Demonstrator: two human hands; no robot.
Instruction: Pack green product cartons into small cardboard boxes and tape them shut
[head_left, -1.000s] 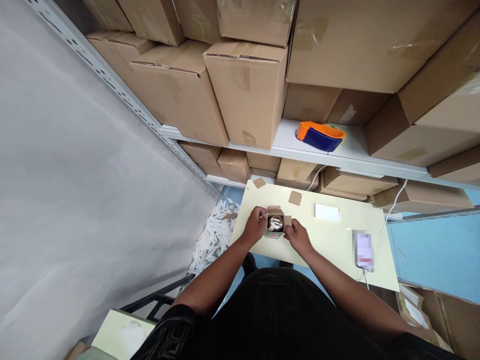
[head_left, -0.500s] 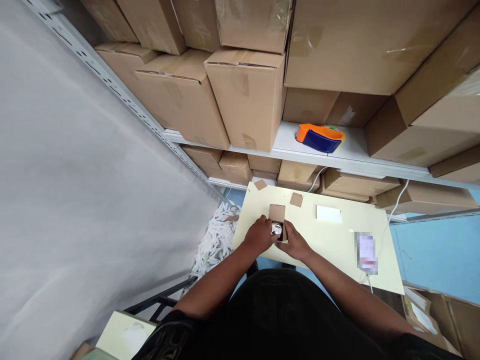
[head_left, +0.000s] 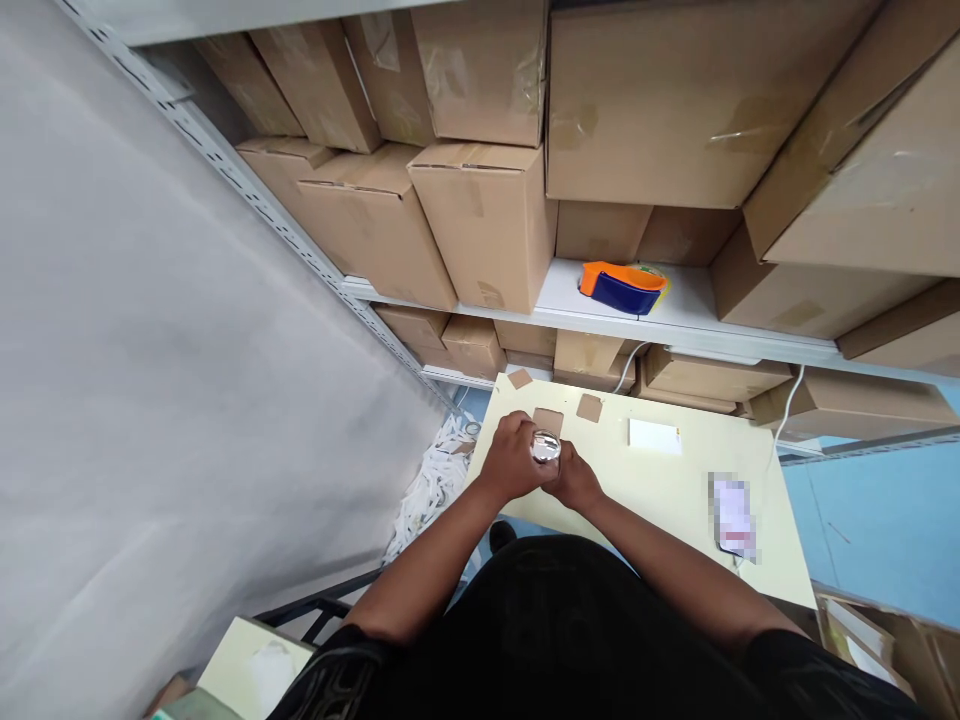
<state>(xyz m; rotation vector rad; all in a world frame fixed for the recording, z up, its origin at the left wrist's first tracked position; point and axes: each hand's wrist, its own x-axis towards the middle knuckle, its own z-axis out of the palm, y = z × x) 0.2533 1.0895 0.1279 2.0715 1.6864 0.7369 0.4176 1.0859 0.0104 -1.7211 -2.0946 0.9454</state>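
A shiny silver round object (head_left: 545, 446) shows between my hands near the table's front edge, its mirror-like top facing up. My left hand (head_left: 514, 462) is closed on its left side. Behind it stands the raised flap of a small open cardboard box (head_left: 548, 417); the hands and the silver object hide most of the box. My right hand (head_left: 574, 480) is closed at the box's right side, just below the silver object, with its fingertips partly hidden.
The pale table (head_left: 637, 490) bears cardboard scraps (head_left: 589, 407), a white box (head_left: 654, 436) and a blurred phone-like item (head_left: 733, 515). Shelves of cartons (head_left: 480, 225) rise behind, with an orange and blue tape dispenser (head_left: 622, 288). White strips (head_left: 431, 480) heap on the floor at left.
The silver object has come up out of the small box with my left hand. My right hand's fingers have curled in closer. The camera view has shifted slightly.
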